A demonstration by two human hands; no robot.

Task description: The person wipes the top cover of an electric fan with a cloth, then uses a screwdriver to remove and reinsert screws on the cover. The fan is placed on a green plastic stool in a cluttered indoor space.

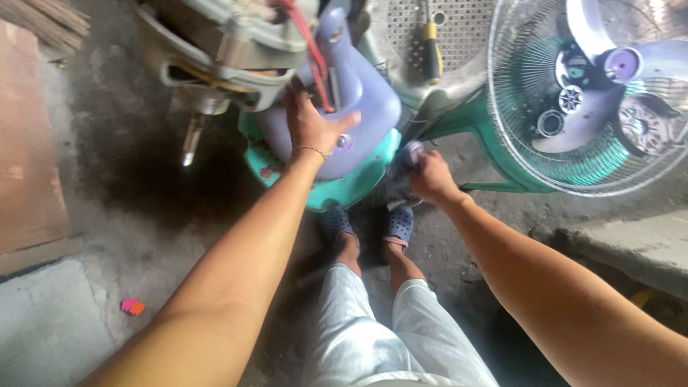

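On the stained concrete floor sits a teal fan base, a wire fan guard leaning to its right. Left hand spreads wide on the purple fan housing above the base; right hand closes around a small purple part beside it.

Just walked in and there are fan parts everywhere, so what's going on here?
A person stands over a dismantled fan. Their left hand rests on the purple housing atop the teal base. Their right hand grips a small purple part. A wire fan guard and screwdriver lie nearby.
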